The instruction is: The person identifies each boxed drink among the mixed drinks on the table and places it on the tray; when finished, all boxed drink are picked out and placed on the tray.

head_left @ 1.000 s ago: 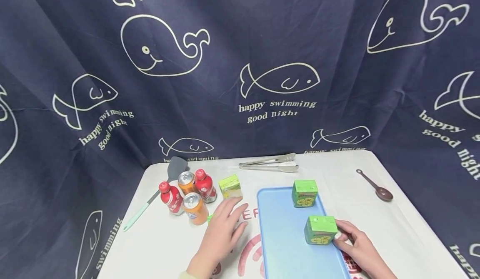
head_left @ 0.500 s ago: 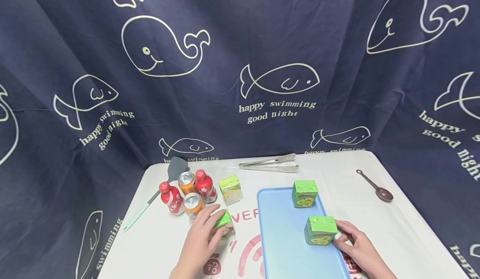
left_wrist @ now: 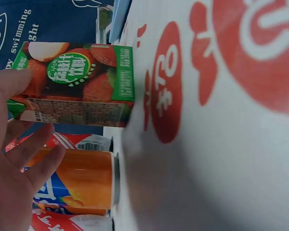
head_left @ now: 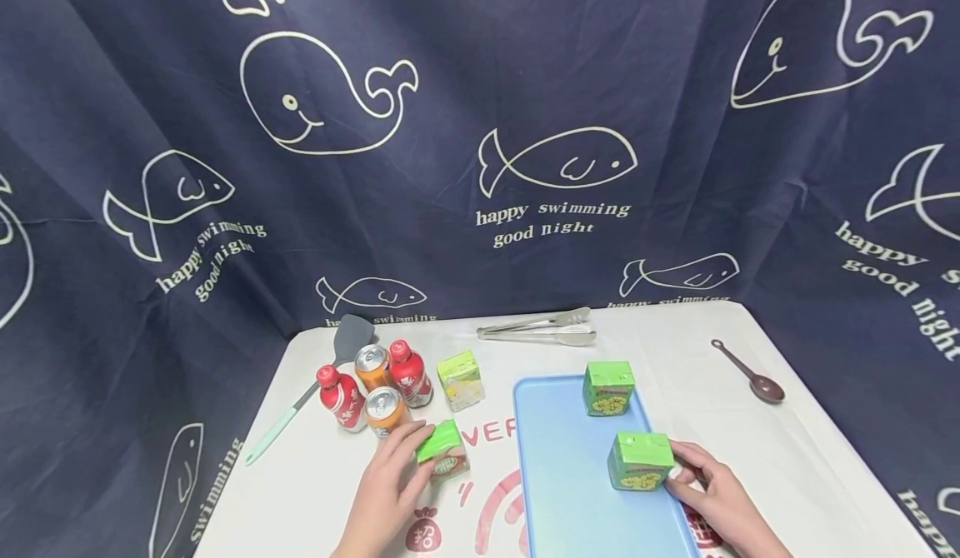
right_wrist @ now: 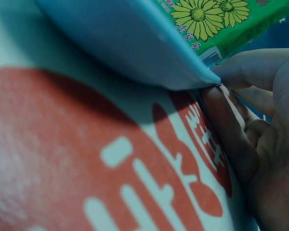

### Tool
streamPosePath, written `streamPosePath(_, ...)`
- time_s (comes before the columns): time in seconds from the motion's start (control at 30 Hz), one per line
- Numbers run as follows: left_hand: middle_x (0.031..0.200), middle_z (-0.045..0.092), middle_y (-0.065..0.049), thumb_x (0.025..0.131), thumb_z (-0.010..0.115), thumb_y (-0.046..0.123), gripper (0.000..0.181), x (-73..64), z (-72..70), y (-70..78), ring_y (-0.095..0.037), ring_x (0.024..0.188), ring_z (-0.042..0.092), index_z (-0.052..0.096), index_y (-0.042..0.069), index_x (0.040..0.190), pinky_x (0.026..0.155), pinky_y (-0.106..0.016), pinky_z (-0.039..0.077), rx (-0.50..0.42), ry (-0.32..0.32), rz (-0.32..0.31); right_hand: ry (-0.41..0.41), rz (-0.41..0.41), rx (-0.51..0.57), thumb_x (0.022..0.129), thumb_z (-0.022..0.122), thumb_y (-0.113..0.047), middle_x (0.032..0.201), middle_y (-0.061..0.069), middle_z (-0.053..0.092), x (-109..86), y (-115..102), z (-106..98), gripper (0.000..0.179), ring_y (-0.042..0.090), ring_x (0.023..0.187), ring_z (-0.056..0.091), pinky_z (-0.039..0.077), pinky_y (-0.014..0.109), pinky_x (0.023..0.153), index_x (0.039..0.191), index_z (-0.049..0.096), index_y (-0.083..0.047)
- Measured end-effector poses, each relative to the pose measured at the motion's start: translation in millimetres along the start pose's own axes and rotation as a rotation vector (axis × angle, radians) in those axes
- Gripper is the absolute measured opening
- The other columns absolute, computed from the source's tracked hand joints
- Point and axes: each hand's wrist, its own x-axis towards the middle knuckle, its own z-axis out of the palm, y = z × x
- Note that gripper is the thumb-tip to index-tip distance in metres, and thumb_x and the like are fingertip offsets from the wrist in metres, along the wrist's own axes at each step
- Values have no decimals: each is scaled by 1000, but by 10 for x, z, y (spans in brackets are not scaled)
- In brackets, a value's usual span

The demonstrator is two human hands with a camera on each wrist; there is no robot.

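My left hand (head_left: 386,483) holds a small green lychee juice box (head_left: 444,450) at its upper left, thumb on one side and fingers on the other. In the left wrist view the juice box (left_wrist: 77,77) stands upright at the table surface, its lychee picture facing the camera. My right hand (head_left: 712,491) pinches the right rim of the light blue tray (head_left: 570,491). The right wrist view shows its fingers (right_wrist: 229,130) at the tray's edge (right_wrist: 149,53). On the tray stand two green chrysanthemum drink boxes, a near one (head_left: 640,460) beside that hand and a far one (head_left: 609,389).
Left of centre stand a yellow-green drink box (head_left: 461,381), orange cans (head_left: 384,408) and red bottles (head_left: 341,396), close beside my left hand. A spatula (head_left: 300,400) lies behind them. Metal tongs (head_left: 540,329) lie at the back and a brown spoon (head_left: 753,377) at the right.
My left hand has moved left and toward the near edge, from in front of the yellow-green box to the lychee juice box, and now holds it. My right hand stays at the tray's rim.
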Motion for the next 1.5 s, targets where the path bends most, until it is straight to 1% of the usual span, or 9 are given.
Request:
streamPosePath(0.13, 140, 56, 21, 93, 82, 22, 63, -27, 23, -22, -9, 131, 56, 55, 41, 147, 108, -45, 50, -36, -13, -30, 4, -5, 27, 94, 78, -16, 142, 13, 55, 0, 1, 8, 68, 17, 113, 54, 37, 57, 116, 151, 48, 5)
streamPosePath(0.2, 138, 57, 20, 93, 81, 20, 64, -35, 33, -31, -10, 128, 59, 55, 38, 148, 105, -44, 53, -68, -15, -33, 9, -8, 28, 93, 78, -15, 142, 13, 55, 1, 3, 8, 67, 18, 113, 54, 36, 58, 116, 151, 48, 5)
streamPosePath(0.3, 134, 59, 19, 93, 81, 16, 61, -45, 44, -35, -12, 124, 62, 58, 32, 147, 96, -39, 59, -141, -18, -53, 16, -12, 11, 93, 78, -15, 141, 12, 56, 3, 7, 11, 66, 17, 111, 55, 40, 55, 114, 150, 49, 4)
streamPosePath(0.43, 132, 60, 19, 93, 81, 14, 59, -49, 59, -42, -13, 122, 63, 60, 33, 145, 89, -31, 61, -243, -24, -101, 5, -12, 8, 94, 77, -15, 141, 11, 56, -1, 6, 12, 67, 17, 109, 55, 43, 52, 113, 151, 48, 4)
streamPosePath(0.73, 132, 61, 17, 94, 80, 18, 50, -37, 66, -51, -15, 123, 63, 64, 28, 141, 89, -29, 61, -366, -19, -149, -7, -6, 13, 94, 77, -15, 143, 12, 55, 0, -19, 2, 67, 20, 112, 54, 40, 52, 115, 151, 48, 4)
streamPosePath(0.9, 131, 63, 14, 94, 80, 19, 47, -27, 64, -48, -16, 122, 63, 66, 25, 138, 89, -30, 61, -435, -19, -173, -15, -3, 6, 95, 77, -18, 141, 9, 56, 9, -4, -10, 68, 15, 106, 55, 50, 32, 103, 152, 47, 4)
streamPosePath(0.97, 130, 64, 13, 93, 80, 19, 46, -22, 65, -47, -17, 122, 64, 67, 24, 138, 88, -30, 61, -454, -15, -181, -18, -8, 9, 95, 77, -18, 138, 8, 57, 13, 8, -12, 68, 13, 101, 56, 50, 24, 93, 152, 47, 4)
streamPosePath(1.07, 129, 65, 13, 92, 81, 20, 45, -17, 69, -47, -17, 121, 64, 67, 25, 136, 86, -30, 62, -465, -3, -190, -14, -17, 24, 95, 78, -17, 135, 7, 57, 19, 22, -8, 68, 12, 95, 56, 48, 22, 84, 151, 48, 5)
streamPosePath(1.5, 128, 66, 8, 91, 82, 13, 46, 3, 95, -38, -21, 119, 65, 69, 23, 133, 84, -35, 63, -509, 36, -153, -5, -24, 30, 94, 78, -14, 139, 10, 56, 13, 17, -2, 67, 11, 93, 57, 48, 21, 83, 150, 49, 6)
